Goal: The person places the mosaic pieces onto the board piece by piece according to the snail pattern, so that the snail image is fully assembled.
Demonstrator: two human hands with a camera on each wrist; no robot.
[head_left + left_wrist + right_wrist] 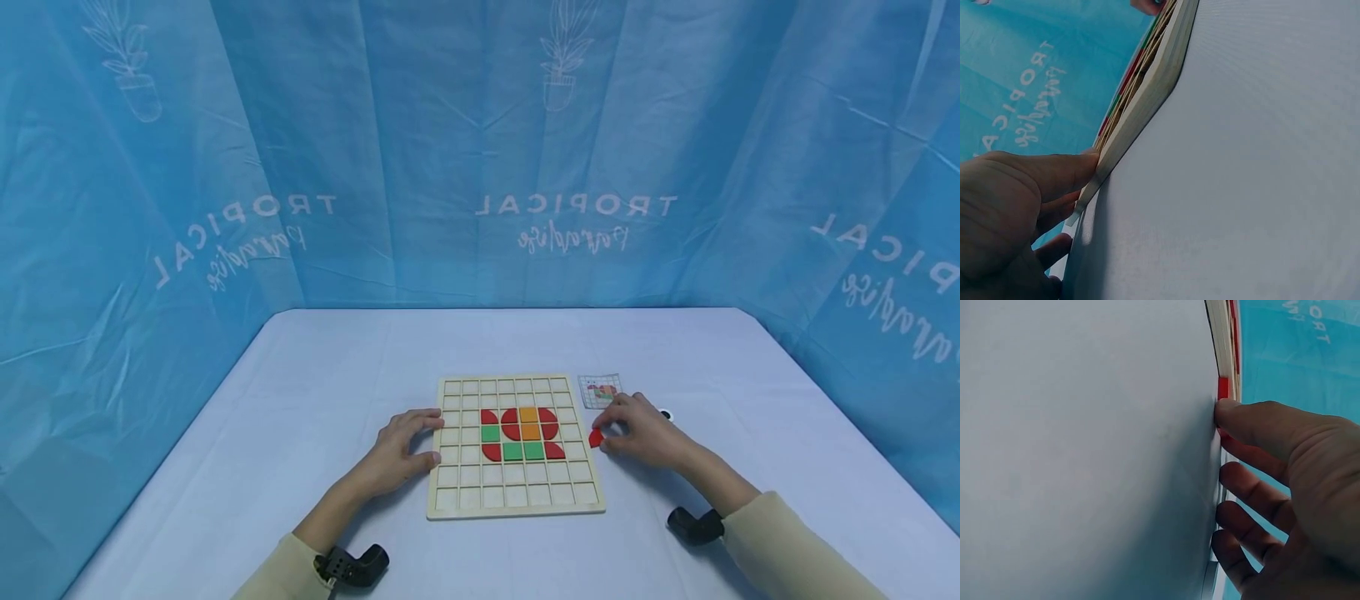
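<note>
A square wooden grid board (468,499) lies on the table with red, green and orange tiles in its middle cells: green squares (522,451), orange squares (528,422) and red rounded pieces (491,452). My left hand (401,452) touches the board's left edge, thumb and fingertips spread along it; in the left wrist view its thumb (1069,176) rests against the rim. Beside the board's right edge, my right hand (643,429) pinches a small red tile (596,437) between thumb and fingers. In the right wrist view the red tile (1223,387) stands out past the thumb, low over the table.
A small picture card (598,392) with a coloured figure on a grid lies right of the board's top corner, partly behind my right fingers. A white round piece with a black spot (666,415) shows behind the right hand. Blue curtains (480,150) surround the white table (337,350).
</note>
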